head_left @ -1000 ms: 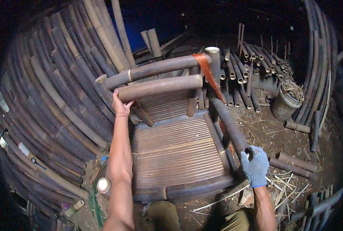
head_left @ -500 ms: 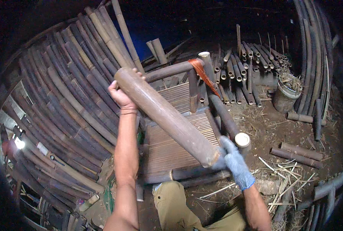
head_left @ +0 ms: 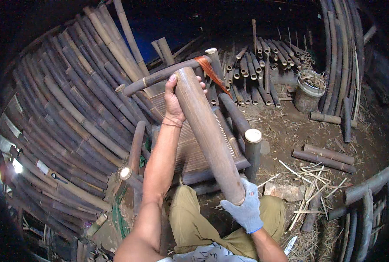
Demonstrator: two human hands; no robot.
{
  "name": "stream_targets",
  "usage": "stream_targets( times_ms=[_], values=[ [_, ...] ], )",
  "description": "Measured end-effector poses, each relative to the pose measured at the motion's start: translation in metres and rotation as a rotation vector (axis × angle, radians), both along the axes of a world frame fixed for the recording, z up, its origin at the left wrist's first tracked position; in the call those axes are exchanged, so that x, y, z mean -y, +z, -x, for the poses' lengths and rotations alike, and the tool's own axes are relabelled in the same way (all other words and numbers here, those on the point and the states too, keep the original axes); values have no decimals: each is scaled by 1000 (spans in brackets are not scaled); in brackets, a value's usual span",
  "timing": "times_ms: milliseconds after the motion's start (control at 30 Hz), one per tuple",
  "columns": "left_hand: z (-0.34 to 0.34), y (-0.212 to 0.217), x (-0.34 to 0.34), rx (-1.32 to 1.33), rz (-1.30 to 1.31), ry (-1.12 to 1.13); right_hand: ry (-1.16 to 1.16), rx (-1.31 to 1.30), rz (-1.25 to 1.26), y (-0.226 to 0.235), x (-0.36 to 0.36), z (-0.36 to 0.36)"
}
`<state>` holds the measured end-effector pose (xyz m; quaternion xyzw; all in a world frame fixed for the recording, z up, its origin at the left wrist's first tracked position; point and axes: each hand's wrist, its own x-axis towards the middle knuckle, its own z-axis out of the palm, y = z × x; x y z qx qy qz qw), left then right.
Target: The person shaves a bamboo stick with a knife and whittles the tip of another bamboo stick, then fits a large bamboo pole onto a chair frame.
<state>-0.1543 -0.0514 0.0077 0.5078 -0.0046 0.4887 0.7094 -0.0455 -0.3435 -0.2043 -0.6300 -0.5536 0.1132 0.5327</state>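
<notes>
Half a second ago the thick bamboo pole (head_left: pixel 207 135) lay slantwise across the bamboo chair (head_left: pixel 194 144), its far end well off to my left; now I have swung it nearly lengthwise, so it runs from up near the chair's back rail (head_left: pixel 159 76) straight down toward my lap. My bare left hand (head_left: pixel 177 98) has come in with it and is clamped around the upper end, thumb over the top. My gloved right hand (head_left: pixel 246 209) is closed under the lower end, just above my olive trousers (head_left: pixel 194 218).

The pole is smooth, brown and round, a little paler along its lit side, with a cleanly cut upper end. It hangs over the slatted seat, clear of it. An orange strap (head_left: pixel 209 70) drapes over the chair's back corner. A bucket (head_left: pixel 308 94) stands well off to the right among cut bamboo lengths (head_left: pixel 264 61).
</notes>
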Motion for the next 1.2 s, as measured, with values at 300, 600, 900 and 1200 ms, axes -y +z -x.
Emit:
stream_targets(
  times_ms=[300,600,900,1200],
  values=[
    [-15,-2,43,105,4,-203,380,-223,77,-2,22,2],
    [-16,2,49,-213,-179,116,132,-51,93,-4,31,4],
    [-24,-3,48,213,37,-324,1026,-1228,278,-9,33,2],
    [-22,-4,40,-331,-144,206,79,-136,161,15,31,19]
  ],
)
